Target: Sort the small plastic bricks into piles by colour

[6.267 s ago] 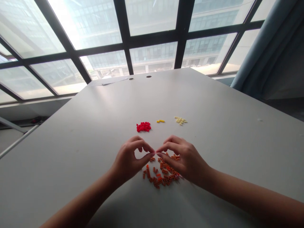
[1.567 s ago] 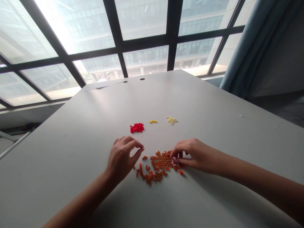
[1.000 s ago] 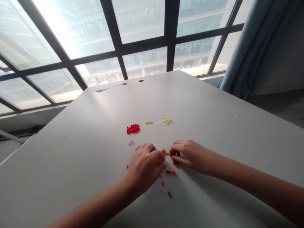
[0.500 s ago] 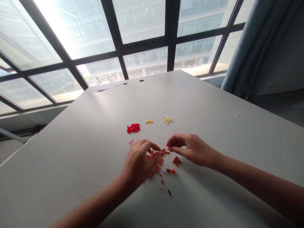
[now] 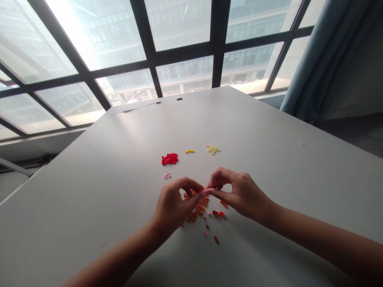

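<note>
My left hand (image 5: 173,203) is closed in a pinch above a pile of small brown-orange building bricks (image 5: 193,215). My right hand (image 5: 235,189) pinches too, its thumb and fingertips meeting those of my left. A pinkish spot shows where the fingertips touch, but whatever they hold is too small and covered to make out. Partly behind my right thumb lies a brown brick cluster (image 5: 224,203). Nearer to me are an orange-red brick (image 5: 221,214), a loose brown brick (image 5: 216,240) and a pink brick (image 5: 206,234).
Beyond my hands on the white table (image 5: 119,191) lie a red brick pile (image 5: 170,159), yellow pieces (image 5: 190,151), pale yellow pieces (image 5: 213,150) and a few pink pieces (image 5: 167,175). Windows rise behind the table, and a blue curtain (image 5: 311,71) hangs at the right.
My right hand has moved left and slightly down, so its fingertips now meet those of my left hand. It now covers more of the brown brick cluster. The view has shifted slightly.
</note>
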`<move>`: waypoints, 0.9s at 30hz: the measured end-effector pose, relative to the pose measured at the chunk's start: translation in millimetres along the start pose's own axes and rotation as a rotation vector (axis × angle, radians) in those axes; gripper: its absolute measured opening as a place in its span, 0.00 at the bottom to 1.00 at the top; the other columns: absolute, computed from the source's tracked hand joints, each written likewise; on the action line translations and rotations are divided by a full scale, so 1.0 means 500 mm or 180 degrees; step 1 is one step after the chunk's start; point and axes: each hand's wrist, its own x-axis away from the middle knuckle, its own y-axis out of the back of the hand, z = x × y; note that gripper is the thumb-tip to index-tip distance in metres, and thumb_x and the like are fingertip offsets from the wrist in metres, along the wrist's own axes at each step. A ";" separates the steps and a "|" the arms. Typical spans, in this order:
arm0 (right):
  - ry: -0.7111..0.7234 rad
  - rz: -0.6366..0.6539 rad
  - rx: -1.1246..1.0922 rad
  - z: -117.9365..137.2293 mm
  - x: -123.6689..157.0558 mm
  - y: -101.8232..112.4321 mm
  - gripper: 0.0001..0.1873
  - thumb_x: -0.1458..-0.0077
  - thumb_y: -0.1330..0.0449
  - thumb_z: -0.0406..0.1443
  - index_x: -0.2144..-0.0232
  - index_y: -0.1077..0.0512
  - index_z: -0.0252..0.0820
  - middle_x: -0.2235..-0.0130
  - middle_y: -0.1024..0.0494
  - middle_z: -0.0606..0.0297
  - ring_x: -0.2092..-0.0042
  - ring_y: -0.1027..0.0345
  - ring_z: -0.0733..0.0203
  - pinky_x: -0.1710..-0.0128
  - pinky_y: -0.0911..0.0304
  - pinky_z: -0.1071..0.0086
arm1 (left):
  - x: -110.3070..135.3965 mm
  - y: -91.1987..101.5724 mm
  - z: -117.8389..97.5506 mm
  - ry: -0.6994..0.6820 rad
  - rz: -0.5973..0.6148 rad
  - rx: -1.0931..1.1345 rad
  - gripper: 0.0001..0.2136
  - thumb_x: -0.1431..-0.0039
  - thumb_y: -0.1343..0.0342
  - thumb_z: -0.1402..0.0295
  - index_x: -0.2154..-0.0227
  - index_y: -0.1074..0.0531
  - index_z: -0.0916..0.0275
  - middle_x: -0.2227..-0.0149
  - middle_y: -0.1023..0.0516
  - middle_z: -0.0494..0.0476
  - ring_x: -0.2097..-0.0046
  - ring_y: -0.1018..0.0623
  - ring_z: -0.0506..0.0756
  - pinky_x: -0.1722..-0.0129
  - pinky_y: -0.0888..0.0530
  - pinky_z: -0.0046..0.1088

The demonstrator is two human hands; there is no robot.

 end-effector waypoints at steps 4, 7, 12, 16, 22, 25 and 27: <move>-0.0052 0.0051 -0.0088 0.001 0.001 -0.002 0.09 0.49 0.38 0.40 0.72 0.32 0.41 0.71 0.21 0.65 0.68 0.27 0.63 0.64 0.32 0.70 | 0.002 0.003 -0.003 -0.0109 -0.0013 -0.0174 0.01 0.51 0.38 0.70 0.75 0.24 0.59 0.76 0.22 0.46 0.74 0.27 0.48 0.71 0.30 0.21; 0.0004 0.0311 0.0111 0.001 0.006 0.003 0.02 0.49 0.39 0.34 0.72 0.30 0.41 0.71 0.21 0.67 0.69 0.28 0.65 0.65 0.34 0.72 | -0.003 0.022 0.012 -0.0286 -0.0145 -0.0548 0.02 0.50 0.40 0.73 0.74 0.25 0.59 0.75 0.22 0.46 0.75 0.27 0.48 0.70 0.30 0.23; 0.0477 0.1060 0.0856 -0.002 0.022 -0.004 0.02 0.51 0.37 0.30 0.73 0.26 0.41 0.68 0.24 0.64 0.68 0.31 0.65 0.67 0.39 0.73 | -0.024 0.075 0.079 -0.0184 -0.0557 -0.1406 0.02 0.48 0.42 0.69 0.73 0.24 0.58 0.75 0.23 0.48 0.73 0.25 0.50 0.67 0.31 0.27; 0.0549 0.1057 0.1129 -0.001 0.024 -0.015 0.03 0.48 0.39 0.31 0.72 0.24 0.40 0.66 0.25 0.61 0.66 0.32 0.63 0.64 0.39 0.71 | -0.034 0.097 0.120 0.0151 -0.0607 -0.1638 0.04 0.48 0.42 0.66 0.72 0.23 0.57 0.75 0.23 0.48 0.74 0.26 0.51 0.69 0.32 0.27; 0.0378 0.1000 0.0627 -0.002 0.015 -0.006 0.04 0.45 0.41 0.32 0.70 0.25 0.40 0.68 0.23 0.63 0.69 0.31 0.65 0.67 0.38 0.73 | -0.037 0.104 0.136 -0.0057 -0.0560 -0.1517 0.07 0.46 0.42 0.62 0.70 0.22 0.56 0.70 0.22 0.51 0.71 0.27 0.52 0.66 0.31 0.28; 0.0172 0.0913 0.0314 -0.003 0.011 -0.003 0.05 0.45 0.42 0.32 0.69 0.24 0.41 0.68 0.21 0.64 0.68 0.29 0.66 0.66 0.37 0.74 | -0.034 0.109 0.127 -0.0201 -0.0633 -0.1417 0.06 0.46 0.43 0.64 0.70 0.22 0.57 0.68 0.22 0.52 0.71 0.28 0.51 0.66 0.31 0.28; 0.0027 0.0784 0.0198 0.000 0.008 -0.004 0.06 0.45 0.42 0.33 0.68 0.24 0.41 0.67 0.20 0.65 0.67 0.28 0.65 0.67 0.36 0.74 | -0.025 0.106 0.109 -0.0243 -0.0654 -0.1313 0.05 0.46 0.42 0.65 0.71 0.22 0.58 0.69 0.22 0.52 0.72 0.28 0.50 0.66 0.30 0.27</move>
